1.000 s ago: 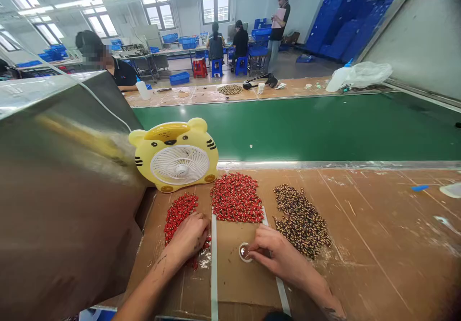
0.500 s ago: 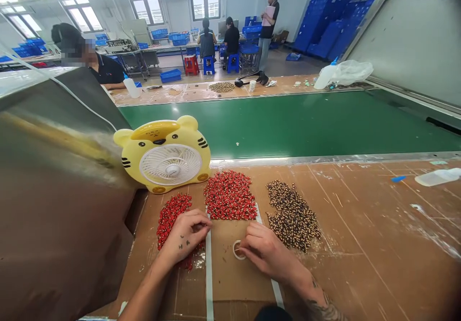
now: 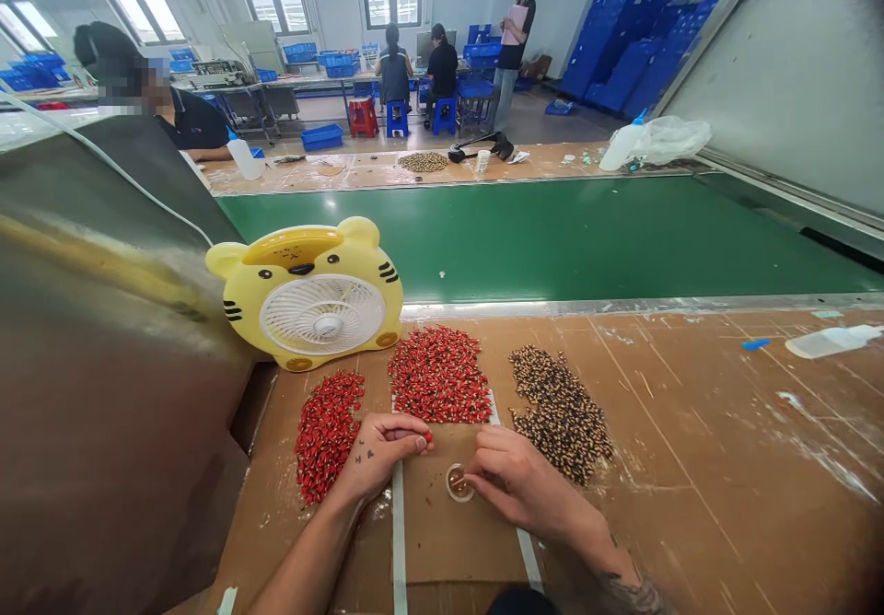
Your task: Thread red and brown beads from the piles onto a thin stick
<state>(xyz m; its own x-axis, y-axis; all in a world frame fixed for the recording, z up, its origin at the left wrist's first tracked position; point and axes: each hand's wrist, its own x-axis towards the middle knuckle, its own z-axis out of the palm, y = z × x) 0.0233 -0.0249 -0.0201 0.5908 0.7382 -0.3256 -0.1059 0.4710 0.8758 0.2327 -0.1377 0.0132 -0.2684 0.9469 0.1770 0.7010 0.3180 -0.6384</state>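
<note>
We pinch a red piece [image 3: 429,437] in our left hand [image 3: 383,454], right hand [image 3: 515,479] at a small round dish [image 3: 456,493], two red heaps [image 3: 439,376] near, yellow fan [image 3: 322,320] behind.

A yellow fan [image 3: 321,307] stands beside green belting [image 3: 566,242].

Brown sheeting, scuffed and smeared, covered the table [image 3: 663,523]. A yellow fan [image 3: 304,295] stood near its far edge. In front of the fan lay a red heap [image 3: 326,435]; just off its right front corner, a larger red pile [image 3: 440,377]. Farther right of the fan lay a dark-and-tan heap [image 3: 561,417], and well right, a white bottle [image 3: 832,342] on its side. Right of the fan and nearer sat a small dish [image 3: 454,489], between pale tape strips [image 3: 399,541].
</note>
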